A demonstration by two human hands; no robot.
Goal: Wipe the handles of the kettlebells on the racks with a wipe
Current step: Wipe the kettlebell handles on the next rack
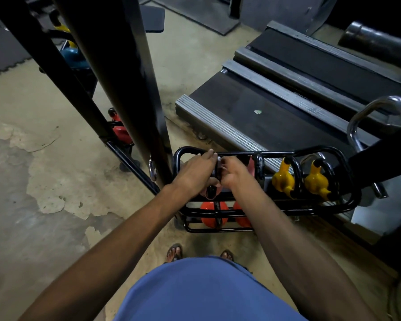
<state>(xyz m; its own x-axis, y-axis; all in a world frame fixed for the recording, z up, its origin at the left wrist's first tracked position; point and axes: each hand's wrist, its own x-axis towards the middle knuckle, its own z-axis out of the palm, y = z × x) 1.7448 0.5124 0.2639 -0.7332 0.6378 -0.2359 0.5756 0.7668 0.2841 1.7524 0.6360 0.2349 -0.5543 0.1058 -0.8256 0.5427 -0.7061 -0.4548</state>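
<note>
A low black wire rack [343, 206] stands on the floor in front of me. On its top shelf my left hand [195, 172] holds a pink kettlebell by its black handle [214, 174]. My right hand [233, 173] pinches a small white wipe [219, 158] against the top of that handle. A second pink kettlebell [256, 166] and two yellow kettlebells [284, 179] [316, 180] sit to the right on the same shelf. Two orange kettlebells [208, 213] lie on the shelf below.
A thick black frame post [125, 89] rises just left of the rack. Behind it stand a red kettlebell [120, 132] and a blue one [73, 56]. Treadmill decks [264, 107] lie behind the rack. My sandalled feet [174, 252] are on worn concrete.
</note>
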